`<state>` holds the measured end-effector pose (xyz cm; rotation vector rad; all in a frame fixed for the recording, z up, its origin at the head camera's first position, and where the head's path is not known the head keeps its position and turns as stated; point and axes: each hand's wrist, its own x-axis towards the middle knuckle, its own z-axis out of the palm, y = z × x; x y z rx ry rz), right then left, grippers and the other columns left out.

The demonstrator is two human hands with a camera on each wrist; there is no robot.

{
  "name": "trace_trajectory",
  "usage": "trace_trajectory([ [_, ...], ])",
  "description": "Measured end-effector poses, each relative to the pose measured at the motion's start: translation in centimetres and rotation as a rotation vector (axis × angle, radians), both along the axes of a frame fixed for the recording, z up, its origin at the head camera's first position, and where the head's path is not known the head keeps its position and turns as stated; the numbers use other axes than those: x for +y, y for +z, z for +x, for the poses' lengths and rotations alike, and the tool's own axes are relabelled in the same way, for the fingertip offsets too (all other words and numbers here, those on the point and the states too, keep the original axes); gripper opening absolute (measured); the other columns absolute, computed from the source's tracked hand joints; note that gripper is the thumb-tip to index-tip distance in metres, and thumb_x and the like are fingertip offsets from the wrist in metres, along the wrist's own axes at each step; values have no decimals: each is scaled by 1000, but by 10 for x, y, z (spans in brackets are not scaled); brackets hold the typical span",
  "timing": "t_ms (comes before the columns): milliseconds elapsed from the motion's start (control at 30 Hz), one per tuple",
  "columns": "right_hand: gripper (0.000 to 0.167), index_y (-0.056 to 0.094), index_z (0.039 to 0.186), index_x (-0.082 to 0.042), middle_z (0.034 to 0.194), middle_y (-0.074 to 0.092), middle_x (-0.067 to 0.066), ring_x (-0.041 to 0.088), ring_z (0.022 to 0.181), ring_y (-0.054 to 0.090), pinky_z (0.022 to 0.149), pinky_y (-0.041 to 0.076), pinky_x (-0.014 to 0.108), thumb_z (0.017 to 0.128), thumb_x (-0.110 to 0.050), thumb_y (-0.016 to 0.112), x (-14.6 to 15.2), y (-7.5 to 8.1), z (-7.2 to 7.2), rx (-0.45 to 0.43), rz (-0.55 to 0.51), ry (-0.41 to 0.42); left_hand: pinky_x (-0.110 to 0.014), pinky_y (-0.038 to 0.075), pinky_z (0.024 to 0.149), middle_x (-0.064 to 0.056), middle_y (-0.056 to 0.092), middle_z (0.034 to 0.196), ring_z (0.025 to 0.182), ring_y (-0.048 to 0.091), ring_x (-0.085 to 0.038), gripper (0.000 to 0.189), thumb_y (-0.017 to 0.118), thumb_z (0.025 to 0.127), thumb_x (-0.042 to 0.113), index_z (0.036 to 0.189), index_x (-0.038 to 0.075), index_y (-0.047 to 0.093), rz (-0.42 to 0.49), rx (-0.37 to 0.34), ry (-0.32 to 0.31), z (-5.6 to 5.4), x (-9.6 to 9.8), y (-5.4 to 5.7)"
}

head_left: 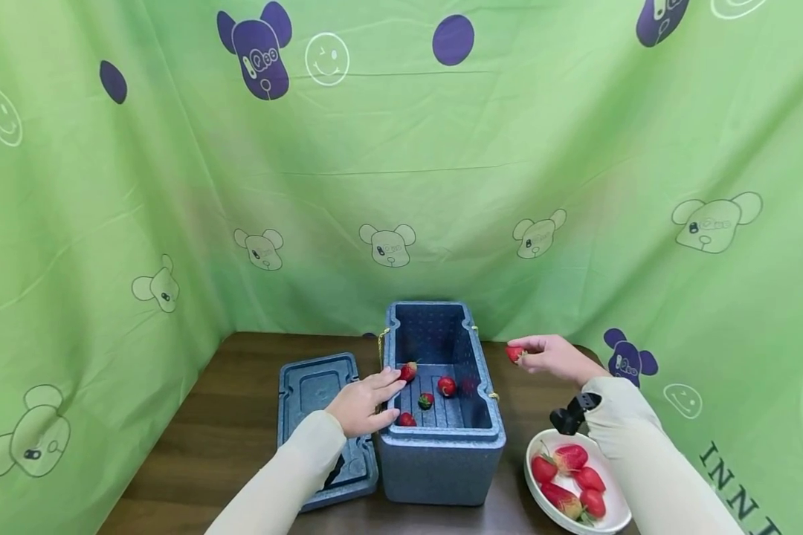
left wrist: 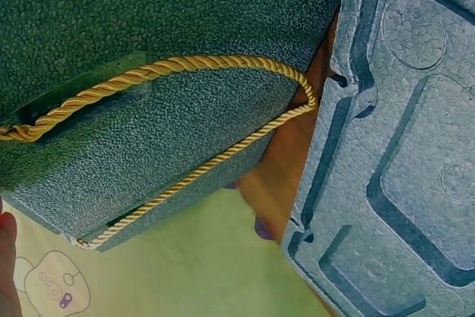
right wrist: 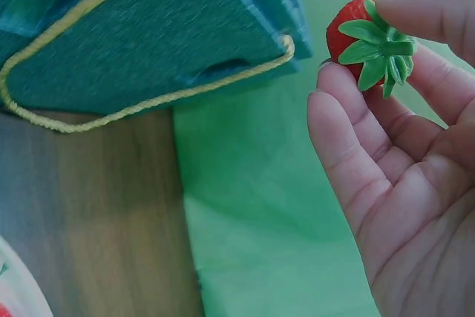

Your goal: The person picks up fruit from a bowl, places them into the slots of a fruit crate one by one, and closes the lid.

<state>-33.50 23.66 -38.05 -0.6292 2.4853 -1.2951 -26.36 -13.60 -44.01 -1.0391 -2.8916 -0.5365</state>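
Note:
In the head view my right hand (head_left: 562, 359) pinches a strawberry (head_left: 516, 354) to the right of a blue foam box (head_left: 435, 472). The right wrist view shows this strawberry's green leaves (right wrist: 382, 50) between thumb and fingers. My left hand (head_left: 366, 401) rests on the box's left rim with its fingers fairly straight. One strawberry (head_left: 408, 371) lies beside those fingertips; whether they touch is unclear. Several strawberries are inside the box, among them a red one (head_left: 447, 386) and a leafy one (head_left: 425, 401). Only a sliver of left finger (left wrist: 7, 257) shows in the left wrist view.
A white bowl (head_left: 534, 487) holding several strawberries stands right of the box, under the right forearm. Left of the box lies its blue lid (head_left: 314, 383), partly behind the left arm. A gold rope handle (left wrist: 208, 62) loops along the box's side. Green cloth (head_left: 388, 148) hangs behind the wooden table (head_left: 201, 446).

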Motion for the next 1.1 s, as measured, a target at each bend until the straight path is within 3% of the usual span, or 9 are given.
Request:
trace_trajectory([
  [167, 48, 48, 126, 20, 103, 66, 24, 6, 79, 60, 72, 54, 25, 84, -2, 57, -12, 8, -7, 27, -23, 25, -40, 32, 109, -8, 41, 148, 138, 35, -24, 55, 49, 94, 35, 142, 7, 47, -1, 4, 2, -1, 0, 0],
  [367, 50, 47, 127, 20, 102, 66, 21, 5, 78, 59, 72, 53, 24, 84, -2, 58, -30, 14, -14, 17, -44, 19, -40, 33, 109, -7, 40, 149, 138, 35, -23, 56, 48, 94, 36, 142, 8, 47, -4, 6, 7, -1, 0, -1],
  [600, 49, 48, 127, 19, 103, 67, 22, 7, 80, 60, 73, 53, 23, 83, 0, 57, -51, 13, -22, 12, -51, 28, -39, 32, 109, -6, 40, 149, 138, 34, -22, 56, 48, 94, 37, 142, 9, 47, -13, 8, 8, -1, 0, -1],
  [800, 47, 50, 126, 19, 103, 67, 21, 11, 82, 61, 77, 54, 32, 85, -2, 57, -69, 13, -28, 11, -43, 41, -39, 33, 108, -8, 42, 148, 137, 36, -23, 56, 48, 93, 37, 141, 8, 48, -12, 19, 0, -1, 0, -1],
  [967, 46, 50, 125, 20, 94, 68, 15, 8, 76, 58, 71, 54, 29, 85, -1, 56, -85, 12, -30, 4, -22, 76, -40, 34, 108, -10, 42, 147, 137, 37, -24, 56, 48, 93, 36, 141, 7, 48, -12, 29, -14, -1, 0, -2],
  [1100, 45, 51, 124, 19, 93, 68, 18, 9, 77, 58, 72, 54, 31, 84, -1, 56, -99, 10, -31, 10, -10, 107, -40, 33, 108, -8, 41, 148, 137, 36, -23, 56, 48, 93, 37, 142, 8, 47, -9, 18, -6, -1, 0, -1],
])
